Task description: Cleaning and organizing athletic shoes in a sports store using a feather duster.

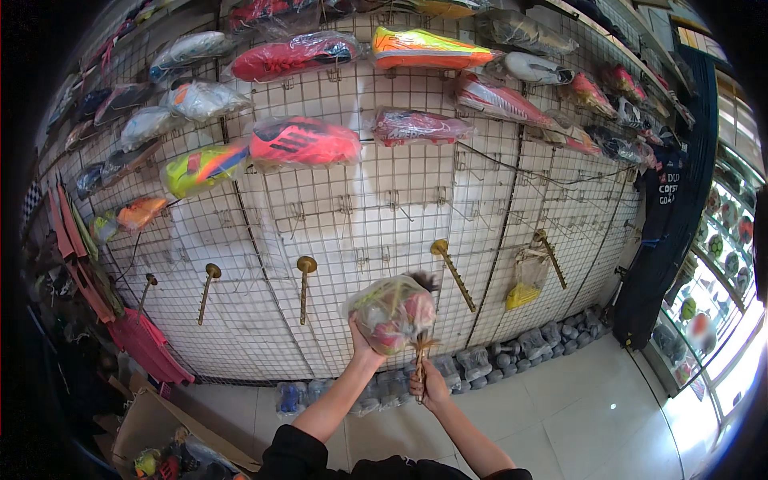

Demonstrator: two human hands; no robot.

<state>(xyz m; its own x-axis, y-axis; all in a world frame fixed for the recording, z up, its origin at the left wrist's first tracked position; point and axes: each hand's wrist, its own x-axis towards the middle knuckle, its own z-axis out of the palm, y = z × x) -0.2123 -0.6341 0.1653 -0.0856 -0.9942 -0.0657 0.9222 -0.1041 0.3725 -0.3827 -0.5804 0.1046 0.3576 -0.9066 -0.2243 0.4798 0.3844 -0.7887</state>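
The wire grid [376, 208] is the landmark here. In front of its lower middle, the left hand [366, 346] supports a clear-wrapped bundle [392, 314], coloured red and yellowish green; its contents are too blurred to name. The left fingers are curled against the bundle's lower left side, though most are hidden, so how far they wrap round I cannot tell. Also in front of the grid's lower middle, the right hand [433, 386] has its fingers closed around the gold handle of a duster [421, 374]. The dark tuft above the bundle is probably its head, passing behind.

To dust well, the strokes should be light and quick, so the bristles brush the wrap without catching its folds. The left hand would do best turning the bundle to bring round each face, while staying off the brass hooks [305, 292] on the grid and the bagged goods [532, 344] along its foot.
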